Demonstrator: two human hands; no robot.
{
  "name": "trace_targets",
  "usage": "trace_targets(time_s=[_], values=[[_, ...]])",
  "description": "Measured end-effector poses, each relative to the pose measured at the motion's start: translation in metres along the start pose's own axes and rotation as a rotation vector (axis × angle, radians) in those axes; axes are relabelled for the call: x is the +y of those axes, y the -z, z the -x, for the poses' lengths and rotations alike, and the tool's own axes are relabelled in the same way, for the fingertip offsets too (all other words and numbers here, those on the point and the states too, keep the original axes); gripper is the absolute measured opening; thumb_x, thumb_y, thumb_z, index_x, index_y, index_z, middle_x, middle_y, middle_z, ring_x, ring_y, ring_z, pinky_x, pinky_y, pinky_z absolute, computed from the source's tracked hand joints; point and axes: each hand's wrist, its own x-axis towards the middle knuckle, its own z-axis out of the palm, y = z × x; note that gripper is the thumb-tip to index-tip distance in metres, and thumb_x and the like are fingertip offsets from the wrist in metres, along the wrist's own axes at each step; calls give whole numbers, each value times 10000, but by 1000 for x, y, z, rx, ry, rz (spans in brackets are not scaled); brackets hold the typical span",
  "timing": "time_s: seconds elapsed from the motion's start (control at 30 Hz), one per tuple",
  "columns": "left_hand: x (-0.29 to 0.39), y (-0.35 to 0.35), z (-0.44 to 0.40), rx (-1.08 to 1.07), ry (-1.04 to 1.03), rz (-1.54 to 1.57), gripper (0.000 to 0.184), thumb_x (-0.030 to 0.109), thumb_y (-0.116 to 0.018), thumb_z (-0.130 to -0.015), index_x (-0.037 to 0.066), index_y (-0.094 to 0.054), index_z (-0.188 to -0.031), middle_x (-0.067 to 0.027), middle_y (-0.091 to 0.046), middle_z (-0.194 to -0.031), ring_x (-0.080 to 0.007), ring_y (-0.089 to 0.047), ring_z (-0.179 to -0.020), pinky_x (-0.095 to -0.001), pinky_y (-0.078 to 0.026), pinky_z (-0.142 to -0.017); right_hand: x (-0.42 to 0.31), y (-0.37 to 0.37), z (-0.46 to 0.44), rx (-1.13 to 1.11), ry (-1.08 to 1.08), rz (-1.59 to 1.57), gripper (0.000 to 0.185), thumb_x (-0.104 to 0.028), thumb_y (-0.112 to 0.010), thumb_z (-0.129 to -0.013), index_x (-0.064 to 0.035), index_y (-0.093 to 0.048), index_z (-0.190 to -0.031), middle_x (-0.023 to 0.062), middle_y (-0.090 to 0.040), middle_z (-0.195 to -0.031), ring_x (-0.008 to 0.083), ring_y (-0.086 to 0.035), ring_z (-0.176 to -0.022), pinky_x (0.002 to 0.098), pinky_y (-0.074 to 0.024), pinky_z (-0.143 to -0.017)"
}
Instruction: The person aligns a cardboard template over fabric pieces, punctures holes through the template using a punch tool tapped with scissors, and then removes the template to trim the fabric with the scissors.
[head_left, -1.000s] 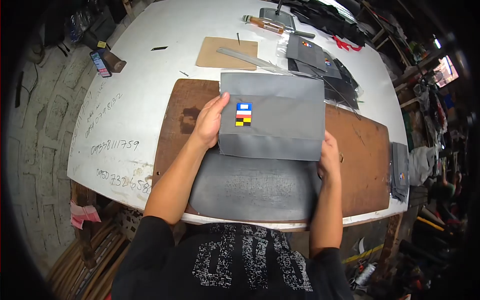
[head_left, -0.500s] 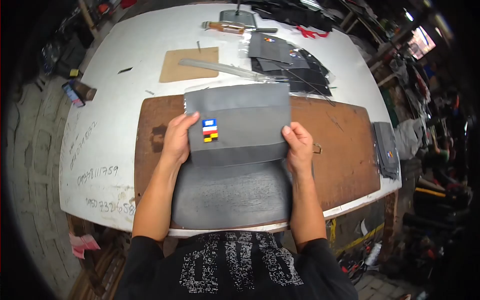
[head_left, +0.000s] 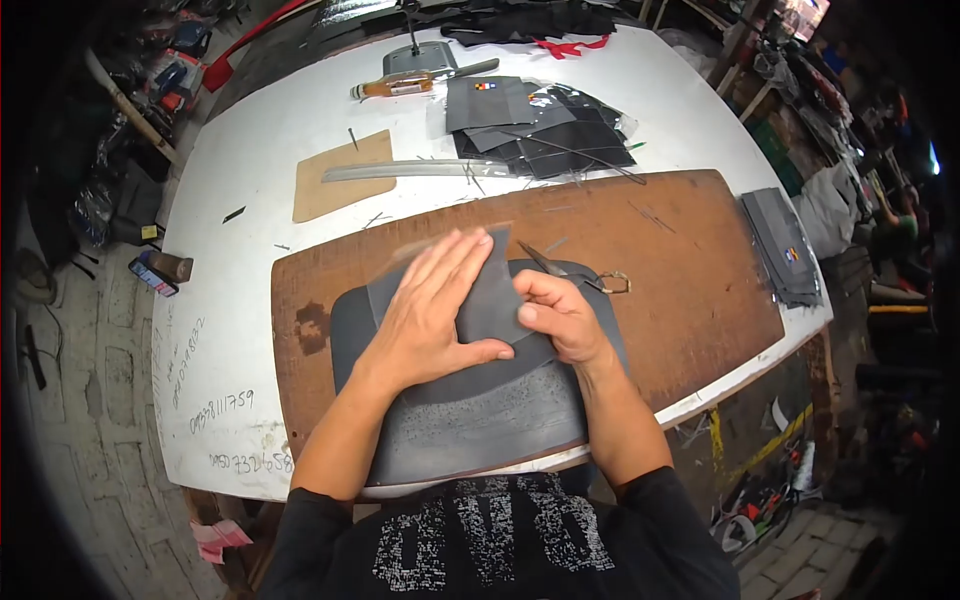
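Note:
A grey sheet-like piece lies over a black pad in front of me. My left hand rests flat across it, fingers stretched forward and thumb out to the right. At the piece's right edge, my right hand pinches it between thumb and curled fingers. A thin see-through strip shows beyond my left fingers. The colored patch on the piece is out of sight. Just past my right hand lie scissors, partly on the pad.
Under the pad is a brown board on a white table. Grey pieces with colored patches pile up at the back, and more lie at the right edge. Nearby are a bottle, a tan sheet and a clear strip.
The grey piece was held up by both sides with its patch showing; now it is down on the pad, turned. My left hand has flattened onto it, and the scissors have come into view.

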Motion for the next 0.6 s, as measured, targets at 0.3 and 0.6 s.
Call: trace_targets(time_s=[0.3, 0.6], values=[[-6, 7, 1, -146, 246, 323, 1045, 369, -930, -650, 55, -464, -1530, -221, -565, -1462, -390, -542, -1355, -450, -410, -1145, -3, 7, 6, -43, -41, 125, 271, 12, -703, -931, 17, -630, -1191, 42, -670, -1106, 85, -625, -1040, 240, -512, -906], [14, 6, 10, 90, 181, -169, 1100, 315, -897, -686, -20, -338, -1573, -271, -346, -1616, -450, -313, -1505, -543, -281, -1216, 8, 11, -5, 110, 71, -44, 183, -32, -658, -977, 3, -634, -1155, 56, -729, -1059, 83, -669, -946, 240, -531, -861]])
